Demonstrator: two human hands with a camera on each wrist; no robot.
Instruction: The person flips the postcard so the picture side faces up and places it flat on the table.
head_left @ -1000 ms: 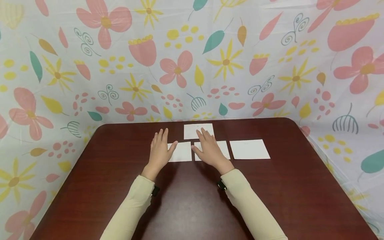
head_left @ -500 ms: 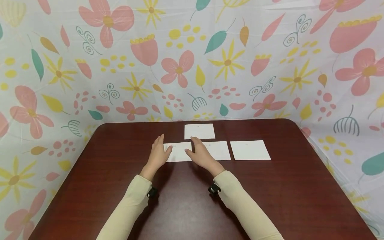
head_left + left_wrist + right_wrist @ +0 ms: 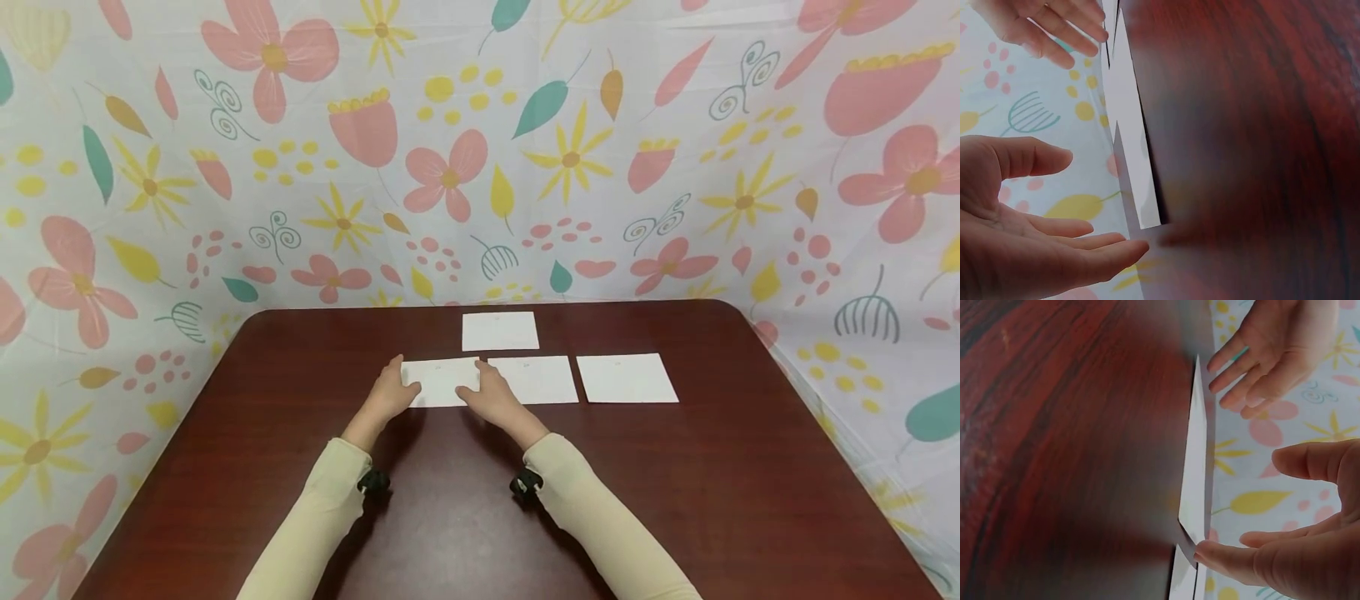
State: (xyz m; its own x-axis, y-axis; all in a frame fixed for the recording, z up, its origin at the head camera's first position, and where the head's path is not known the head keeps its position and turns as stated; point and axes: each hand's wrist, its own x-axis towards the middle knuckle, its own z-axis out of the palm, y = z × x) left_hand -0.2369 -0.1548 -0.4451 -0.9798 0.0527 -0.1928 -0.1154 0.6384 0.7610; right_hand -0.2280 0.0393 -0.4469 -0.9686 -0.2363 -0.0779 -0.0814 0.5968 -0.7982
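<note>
A white sheet of paper point(image 3: 442, 383) lies at the left end of a row of three on the table. My left hand point(image 3: 385, 394) is at its left edge, fingers extended and thumb held apart. At the opposite edge is my right hand point(image 3: 497, 394), its fingertips by the narrow gap to the middle sheet point(image 3: 536, 381). In the left wrist view, the left fingertips point(image 3: 1138, 251) are close to the end of the sheet, with nothing between thumb and fingers. The right wrist view shows the right index fingertip point(image 3: 1205, 551) beside the gap, its thumb apart.
Another white sheet point(image 3: 627, 379) lies to the right in the row, and one more point(image 3: 500, 332) sits behind, near the back edge of the dark red-brown table point(image 3: 750, 500). A flower-patterned cloth point(image 3: 480, 150) hangs behind and around the table.
Both hands have drawn back toward the person and shifted left, the right hand from over the middle sheet to the left sheet's right edge. The sheets stay in place.
</note>
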